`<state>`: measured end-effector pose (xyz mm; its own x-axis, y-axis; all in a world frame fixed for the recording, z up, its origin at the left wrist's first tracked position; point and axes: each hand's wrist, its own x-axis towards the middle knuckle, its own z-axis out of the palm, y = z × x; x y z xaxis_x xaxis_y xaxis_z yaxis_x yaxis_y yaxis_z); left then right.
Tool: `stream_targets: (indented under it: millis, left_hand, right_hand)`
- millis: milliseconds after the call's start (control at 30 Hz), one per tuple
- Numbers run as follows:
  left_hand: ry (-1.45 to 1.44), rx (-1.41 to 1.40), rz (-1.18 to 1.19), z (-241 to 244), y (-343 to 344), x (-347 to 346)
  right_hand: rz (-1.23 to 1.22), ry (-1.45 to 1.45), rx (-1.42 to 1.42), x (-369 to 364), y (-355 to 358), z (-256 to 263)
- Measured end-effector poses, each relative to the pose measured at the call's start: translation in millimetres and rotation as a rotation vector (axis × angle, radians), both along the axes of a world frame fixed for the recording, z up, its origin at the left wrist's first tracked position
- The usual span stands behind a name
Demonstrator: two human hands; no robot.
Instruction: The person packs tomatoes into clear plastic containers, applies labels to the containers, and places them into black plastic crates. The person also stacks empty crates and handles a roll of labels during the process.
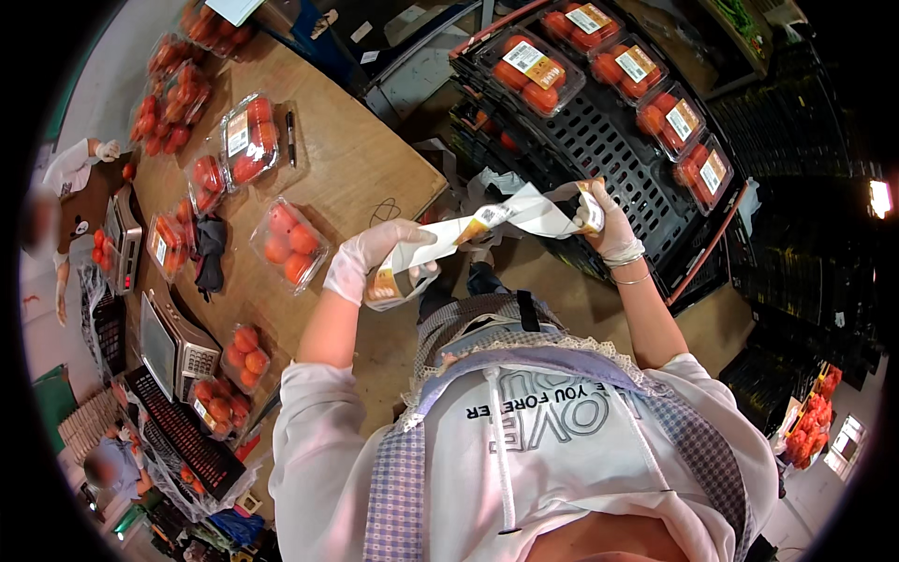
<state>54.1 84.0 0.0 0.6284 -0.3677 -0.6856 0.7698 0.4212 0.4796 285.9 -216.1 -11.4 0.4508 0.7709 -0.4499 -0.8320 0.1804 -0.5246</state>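
Note:
A long strip of printed labels (pixel 449 235) hangs twisted between my two gloved hands. My left hand (pixel 386 249) grips its near end, where the strip loops around beneath the fingers. The other end is bunched in my right hand (pixel 605 219), above the side of a black plastic crate (pixel 618 165). On the wooden table (pixel 351 140), left of my left hand, sits a clear clamshell box of tomatoes (pixel 289 246) with no label visible on it. Several labelled tomato boxes (pixel 539 72) stand in the crate along its far and right sides.
A labelled tomato box (pixel 250 139) and a black marker pen (pixel 290 139) lie farther up the table. Bagged tomatoes (pixel 172 105) are piled behind. Weighing scales (pixel 179 344) stand at the left, near more tomato boxes (pixel 246 357). Another person (pixel 74 175) works across the table.

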Motion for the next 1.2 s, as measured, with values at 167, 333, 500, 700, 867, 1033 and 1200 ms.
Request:
stream_targets:
  millis: [167,333,500,700,867,1033,1200]
  left_hand:
    - [-0.163,1.468,-0.942,-70.9,-48.1,12.5]
    - [-0.604,0.796,0.277,-22.6,-97.9,51.0]
    - [-0.451,0.126,0.338,-18.7,-135.0,62.4]
    - [-0.248,-0.296,0.235,-23.6,-104.4,-0.2]
    - [-0.892,1.373,-0.015,-22.5,-70.0,-16.6]
    - [-0.277,0.343,0.005,0.7,-61.3,-24.2]
    - [-0.272,0.57,-0.458,32.3,-64.5,-28.6]
  right_hand:
    - [0.145,-0.171,-0.026,-10.2,19.8,17.6]
    - [0.048,-0.1,-0.086,-22.2,30.1,7.9]
    - [-0.036,-0.059,-0.21,-29.1,50.6,-5.8]
    - [-0.163,-0.146,-0.184,-31.7,57.3,-15.4]
    - [-0.136,-0.154,-0.351,-36.0,56.1,-26.3]
    - [0.306,-0.281,-0.548,-53.4,31.7,12.5]
    - [0.512,-1.409,-0.459,-91.4,20.6,67.6]
